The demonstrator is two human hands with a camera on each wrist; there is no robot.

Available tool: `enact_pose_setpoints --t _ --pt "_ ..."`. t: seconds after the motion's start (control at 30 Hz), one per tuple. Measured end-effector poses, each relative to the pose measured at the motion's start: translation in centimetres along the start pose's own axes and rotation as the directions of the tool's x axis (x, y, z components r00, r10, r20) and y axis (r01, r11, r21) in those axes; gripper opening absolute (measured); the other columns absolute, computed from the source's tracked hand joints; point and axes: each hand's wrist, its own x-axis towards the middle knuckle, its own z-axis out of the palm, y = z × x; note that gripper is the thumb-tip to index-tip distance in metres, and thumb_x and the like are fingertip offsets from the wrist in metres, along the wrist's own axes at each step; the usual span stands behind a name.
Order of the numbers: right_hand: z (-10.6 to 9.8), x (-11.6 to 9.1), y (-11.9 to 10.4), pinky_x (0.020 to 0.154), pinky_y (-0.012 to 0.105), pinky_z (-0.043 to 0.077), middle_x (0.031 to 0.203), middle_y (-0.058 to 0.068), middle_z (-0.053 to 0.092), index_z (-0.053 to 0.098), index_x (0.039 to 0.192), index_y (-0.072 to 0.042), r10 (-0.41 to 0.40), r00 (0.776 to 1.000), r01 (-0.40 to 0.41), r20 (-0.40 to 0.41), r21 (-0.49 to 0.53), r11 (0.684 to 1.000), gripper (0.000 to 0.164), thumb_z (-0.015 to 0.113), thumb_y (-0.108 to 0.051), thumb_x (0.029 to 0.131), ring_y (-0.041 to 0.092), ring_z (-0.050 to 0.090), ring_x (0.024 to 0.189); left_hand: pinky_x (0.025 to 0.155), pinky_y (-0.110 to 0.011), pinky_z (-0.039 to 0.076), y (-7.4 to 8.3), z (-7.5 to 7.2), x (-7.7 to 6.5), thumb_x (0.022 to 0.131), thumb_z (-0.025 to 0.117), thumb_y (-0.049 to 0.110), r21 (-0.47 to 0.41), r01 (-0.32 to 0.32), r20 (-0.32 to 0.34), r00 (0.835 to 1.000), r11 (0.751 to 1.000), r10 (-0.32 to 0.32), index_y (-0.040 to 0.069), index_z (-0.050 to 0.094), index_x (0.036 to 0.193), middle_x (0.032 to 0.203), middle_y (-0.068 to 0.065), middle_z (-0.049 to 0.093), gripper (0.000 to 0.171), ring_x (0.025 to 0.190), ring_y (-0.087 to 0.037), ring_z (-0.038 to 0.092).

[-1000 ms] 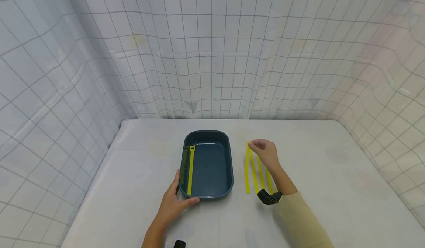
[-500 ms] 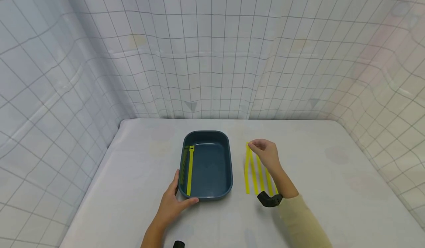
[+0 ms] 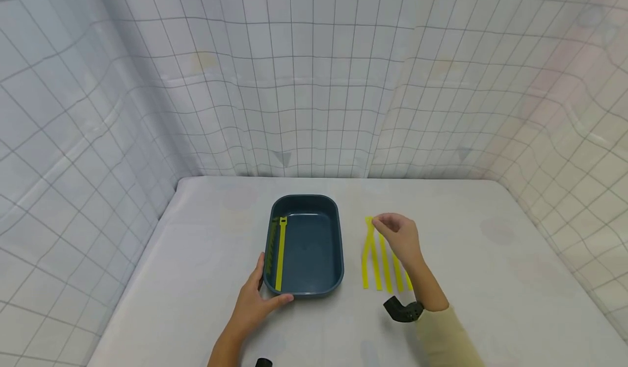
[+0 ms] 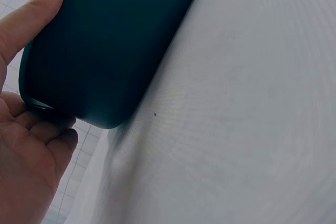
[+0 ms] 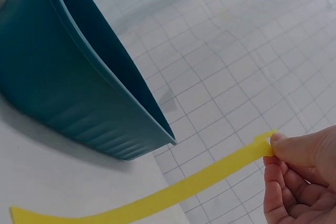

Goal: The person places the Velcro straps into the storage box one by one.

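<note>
A dark teal tub stands on the table in the head view. My left hand grips its near-left corner, thumb along the front rim and fingers at the left side. Inside, along the left wall, lies a yellow cable strap with a slotted head at its far end. To the right of the tub, my right hand pinches another yellow cable strap by its wider head, between thumb and forefinger. In the right wrist view this strap hangs in a shallow curve, its tail low near the table.
Several more yellow straps lie roughly side by side under and next to my right hand, partly covered by it. White cloth covers the table. A grid-patterned white curtain rises behind it and at both sides.
My right hand has moved slightly toward me and to the right, drawing the head of the pinched strap with it. The left hand and tub have hardly moved.
</note>
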Motion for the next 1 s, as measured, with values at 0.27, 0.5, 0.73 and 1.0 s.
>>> enact_pose_setpoints --t 0.27,0.5,0.73,1.0 --pt "-0.3 -0.9 0.0 0.072 0.029 0.05 0.087 0.007 0.067 0.068 0.091 -0.002 -0.008 1.0 0.008 -0.03 0.02 1.0 0.026 0.068 -0.027 0.085 0.018 0.061 0.08 0.105 -0.042 0.025 -0.1 0.1 -0.1 0.066 0.082 0.036 0.0 0.009 0.003 1.0 1.0 -0.009 0.005 0.01 0.147 0.15 -0.017 0.016 0.113 0.135 -0.031 0.019" --pt "-1.0 -1.6 -2.0 0.071 0.019 0.047 0.09 0.012 0.066 0.068 0.094 0.003 0.009 1.0 -0.008 -0.021 0.063 0.998 0.022 0.067 -0.018 0.086 0.013 0.059 0.079 0.104 -0.043 0.027 0.2 -0.1 -0.1 0.067 0.082 0.037 0.019 0.003 -0.002 1.0 1.0 -0.003 0.005 0.011 0.147 0.149 -0.018 0.017 0.112 0.134 -0.032 0.021" --pt "-1.8 -2.2 -5.3 0.07 0.017 0.046 0.091 0.019 0.065 0.065 0.094 0.009 0.005 0.999 -0.002 -0.041 0.056 0.998 0.017 0.064 -0.007 0.087 0.012 0.058 0.078 0.105 -0.042 0.025 0.1 0.0 -0.1 0.067 0.081 0.037 0.008 0.017 0.012 1.0 1.0 -0.017 0.006 0.009 0.148 0.15 -0.016 0.015 0.113 0.135 -0.031 0.019" --pt "-2.1 -1.6 -4.6 0.07 0.018 0.047 0.091 0.017 0.065 0.066 0.094 0.008 -0.008 1.0 0.01 -0.026 0.075 0.997 0.019 0.065 -0.009 0.086 0.011 0.058 0.078 0.105 -0.043 0.025 0.3 -0.1 -0.1 0.068 0.081 0.036 0.008 -0.002 0.013 1.0 1.0 0.002 0.005 0.009 0.148 0.15 -0.016 0.014 0.112 0.135 -0.031 0.019"
